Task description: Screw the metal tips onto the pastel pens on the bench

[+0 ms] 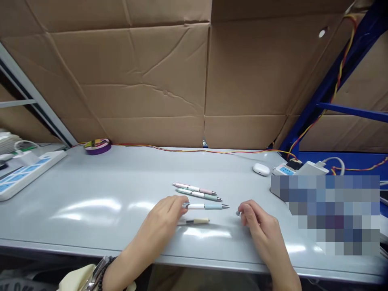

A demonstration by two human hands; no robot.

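My left hand (165, 214) is closed, thumb and fingers on the clip end of a white and light-blue pen (212, 206). That pen lies level with its metal tip pointing right; its left end is hidden by my fingers. Closer to me lies a pen with a cream barrel (200, 221), partly covered by the same hand. Beyond the blue pen rest a pink and white pen (197, 188) and a green and white pen (201, 195), side by side. Right of the blue tip, my right hand (259, 222) pinches a small grey piece (238, 213), too small to name.
A white earbud case (261, 169) sits at the back right, near a white power strip and charger (312, 169). On the right is a pixelated patch (330, 210). A tape roll (97, 146) and another power strip (33, 171) stand left. Cardboard (151, 72) walls the back.
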